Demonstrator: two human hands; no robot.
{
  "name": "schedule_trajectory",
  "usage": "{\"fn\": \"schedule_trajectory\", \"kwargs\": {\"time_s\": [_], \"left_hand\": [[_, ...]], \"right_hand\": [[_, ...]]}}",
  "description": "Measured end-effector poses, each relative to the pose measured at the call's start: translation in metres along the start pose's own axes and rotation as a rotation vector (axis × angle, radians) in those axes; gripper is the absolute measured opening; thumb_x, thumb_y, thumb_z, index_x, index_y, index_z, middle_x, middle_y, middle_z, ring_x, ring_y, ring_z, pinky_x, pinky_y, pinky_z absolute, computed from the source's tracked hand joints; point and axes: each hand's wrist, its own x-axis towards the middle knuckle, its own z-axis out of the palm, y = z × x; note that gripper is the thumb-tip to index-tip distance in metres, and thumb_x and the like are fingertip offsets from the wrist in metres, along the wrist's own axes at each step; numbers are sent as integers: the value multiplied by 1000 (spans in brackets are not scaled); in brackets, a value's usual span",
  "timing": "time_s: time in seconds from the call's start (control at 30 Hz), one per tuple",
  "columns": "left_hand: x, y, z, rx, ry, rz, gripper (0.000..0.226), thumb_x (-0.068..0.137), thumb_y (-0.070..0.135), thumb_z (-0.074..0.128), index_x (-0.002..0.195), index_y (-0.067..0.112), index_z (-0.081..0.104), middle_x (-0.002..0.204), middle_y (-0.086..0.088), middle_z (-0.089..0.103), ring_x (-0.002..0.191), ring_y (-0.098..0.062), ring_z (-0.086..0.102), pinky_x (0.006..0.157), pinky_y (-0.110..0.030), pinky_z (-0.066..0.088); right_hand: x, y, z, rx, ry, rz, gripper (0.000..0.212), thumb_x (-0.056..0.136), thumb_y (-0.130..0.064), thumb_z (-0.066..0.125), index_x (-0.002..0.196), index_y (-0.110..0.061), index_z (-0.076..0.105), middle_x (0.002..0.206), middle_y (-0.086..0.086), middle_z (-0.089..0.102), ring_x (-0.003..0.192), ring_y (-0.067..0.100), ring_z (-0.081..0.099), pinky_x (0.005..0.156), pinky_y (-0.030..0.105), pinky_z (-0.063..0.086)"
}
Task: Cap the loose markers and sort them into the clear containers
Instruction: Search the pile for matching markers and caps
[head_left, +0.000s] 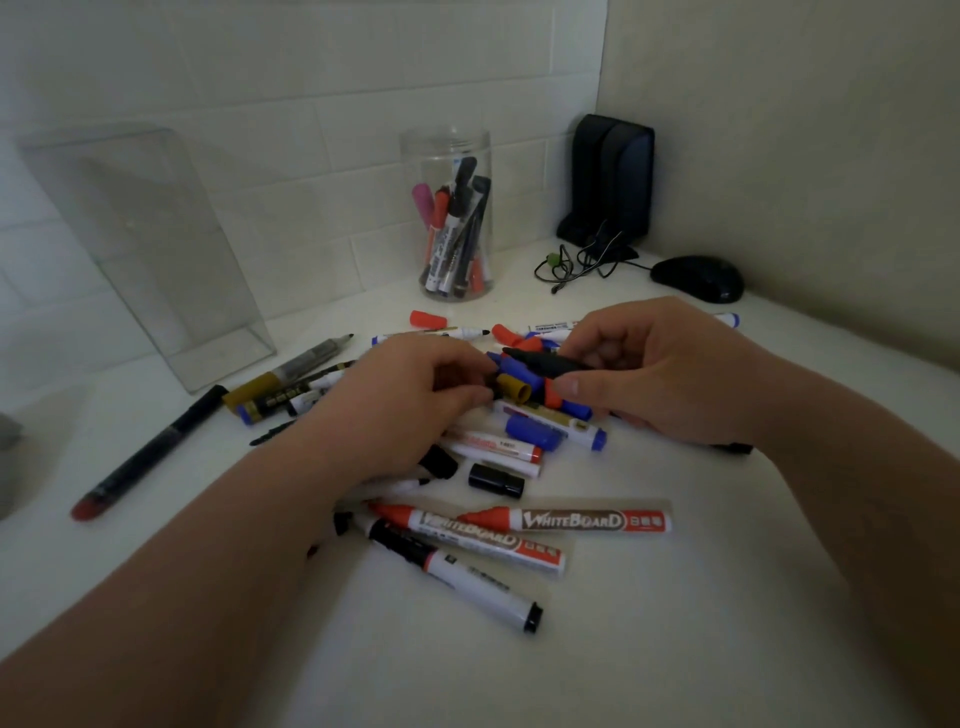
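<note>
Lettering "WHITEBOARD" along two red-tipped markers (571, 520) on table (675, 649)

A single wide-angle view is taken from head height, aimed forward and down at a white tabletop (675, 649). The left hand (410, 395) and right hand (660, 369) are framed at centre, close to the lens. A wall corner (604, 104) is seen at upper right.
</note>
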Motion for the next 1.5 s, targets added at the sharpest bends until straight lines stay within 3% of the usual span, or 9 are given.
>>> {"fn": "schedule_trajectory", "kwargs": {"time_s": [0.13,0.3,0.57,0.73,0.93,1.17,1.27,1.4,1.5], "left_hand": [[-8,0,-14,-443,125,-36,24,89,18,72,108,32,72,91,15,76,82,-1,72,71,-11,55],[-15,-1,-15,-648,100,-27,26,86,7,72,107,22,74,90,7,77,87,-9,74,76,-11,53],[-19,4,-12,-617,89,4,22,68,28,77,90,33,77,86,1,77,84,-19,74,83,-27,57],[-22,7,-15,-676,83,23,21,76,14,77,93,25,77,83,-1,76,78,-13,73,73,-14,54],[-20,3,-13,-725,103,42,23,67,25,77,90,30,79,90,-2,77,87,-18,74,85,-27,57],[-22,4,-14,-678,92,66,24,67,25,78,89,34,79,86,-4,76,82,-20,73,81,-26,58],[-24,5,-14,-572,102,88,24,67,33,77,89,41,78,90,-3,76,88,-29,71,87,-43,60],[-26,8,-13,-232,38,147,25,87,42,64,103,62,63,96,20,73,89,-12,69,81,-33,57],[-24,8,-14,-311,131,117,23,98,29,56,105,49,65,96,20,74,93,-5,68,89,-33,55]], "right_hand": [[0,2,-1,-14,-17,-17,15,85,-30,75,99,-35,72,74,3,71,63,20,62,65,34,51],[0,-2,0,-3,-27,-68,17,82,-28,77,92,-41,74,74,4,70,74,31,63,71,46,54],[-7,-11,-1,-13,8,-139,17,79,-33,77,91,-44,75,77,5,69,74,28,62,64,39,52],[-11,-14,-5,-53,41,-159,15,78,-34,77,89,-43,74,74,5,67,65,22,58,53,20,44],[-12,-14,-8,-75,39,-154,16,78,-34,77,89,-44,73,73,4,67,64,21,58,52,20,44],[-12,-15,-5,-81,10,-168,27,77,-32,79,95,-51,72,73,4,66,67,24,59,54,26,46],[-13,-17,-5,-85,12,-175,28,75,-34,80,96,-51,71,71,4,65,65,24,57,52,24,42],[-13,-18,-4,-94,5,-160,27,76,-35,78,95,-53,71,71,4,66,64,23,57,52,29,43],[-13,-18,-7,-93,31,-163,22,78,-30,78,87,-50,73,72,-1,68,58,10,55,51,15,43]]}}
